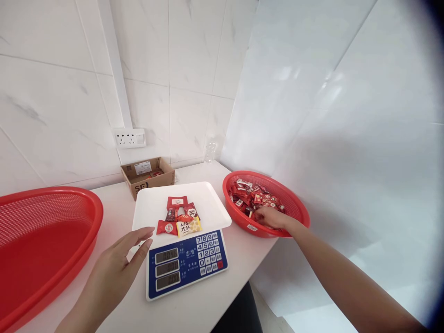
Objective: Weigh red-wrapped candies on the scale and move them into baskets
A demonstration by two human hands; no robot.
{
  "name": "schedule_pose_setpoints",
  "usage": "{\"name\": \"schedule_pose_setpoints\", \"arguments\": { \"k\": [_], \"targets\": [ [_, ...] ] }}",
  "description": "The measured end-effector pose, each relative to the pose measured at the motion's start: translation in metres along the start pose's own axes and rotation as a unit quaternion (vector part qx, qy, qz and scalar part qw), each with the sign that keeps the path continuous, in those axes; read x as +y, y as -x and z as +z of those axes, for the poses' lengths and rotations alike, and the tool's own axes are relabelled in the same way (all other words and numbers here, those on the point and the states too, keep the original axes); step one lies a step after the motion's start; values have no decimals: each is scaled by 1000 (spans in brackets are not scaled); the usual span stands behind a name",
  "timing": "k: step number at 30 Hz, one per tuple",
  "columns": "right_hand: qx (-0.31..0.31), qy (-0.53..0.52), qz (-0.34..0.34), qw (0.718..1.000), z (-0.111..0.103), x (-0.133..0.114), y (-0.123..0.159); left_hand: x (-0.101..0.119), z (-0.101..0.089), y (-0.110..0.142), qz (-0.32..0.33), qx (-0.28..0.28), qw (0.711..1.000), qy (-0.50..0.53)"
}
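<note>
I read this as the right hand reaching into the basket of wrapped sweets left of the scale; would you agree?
Not quite: the head view shows the red basket of wrapped sweets right of the digital scale, and the right hand reaching into it there.

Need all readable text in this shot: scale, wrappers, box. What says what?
Blue panel of the price scale: "志准"
Scale keypad: "7 8 9", "4 5 6", "1 2 3", "0"
Yellow candy wrapper: "大吉大利", probably
Cardboard box side: "SF"
Too blurred to read: scale LCD displays, box's white label, candy wrappers in the red basket.
</note>
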State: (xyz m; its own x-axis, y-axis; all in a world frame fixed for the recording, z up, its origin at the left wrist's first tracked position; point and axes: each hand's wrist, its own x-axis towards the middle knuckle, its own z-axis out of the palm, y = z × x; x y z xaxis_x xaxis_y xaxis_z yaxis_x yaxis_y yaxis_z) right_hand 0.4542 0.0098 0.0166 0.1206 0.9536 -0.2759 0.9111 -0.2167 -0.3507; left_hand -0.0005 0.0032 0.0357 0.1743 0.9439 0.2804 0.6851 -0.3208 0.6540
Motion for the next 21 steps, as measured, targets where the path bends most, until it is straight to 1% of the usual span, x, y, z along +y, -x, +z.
{"name": "schedule_pose_setpoints", "arguments": {
  "k": [3,5,10,14,15,17,19,21],
  "targets": [
    [25,-42,-17,999,-6,-2,4,0,0,0,-1,-5,1000,1],
    [59,-70,-16,996,-11,-4,8,0,0,0,-2,-6,1000,2],
    [142,-106,8,984,-16,-5,10,-3,2,-2,0,-6,1000,-5],
    [180,-109,33,977,-18,-3,7,-7,4,-2,6,-6,1000,-5],
    [178,-111,33,977,-19,-2,7,-8,4,-2,7,-7,1000,-6],
    [154,-115,24,981,-21,-2,7,-8,4,-2,8,-8,1000,-10],
    [109,-103,14,989,-23,-3,9,-8,4,-2,8,-5,1000,-12],
    [51,-65,8,997,-23,-5,12,-7,4,-2,10,-2,1000,-9]
  ]
}}
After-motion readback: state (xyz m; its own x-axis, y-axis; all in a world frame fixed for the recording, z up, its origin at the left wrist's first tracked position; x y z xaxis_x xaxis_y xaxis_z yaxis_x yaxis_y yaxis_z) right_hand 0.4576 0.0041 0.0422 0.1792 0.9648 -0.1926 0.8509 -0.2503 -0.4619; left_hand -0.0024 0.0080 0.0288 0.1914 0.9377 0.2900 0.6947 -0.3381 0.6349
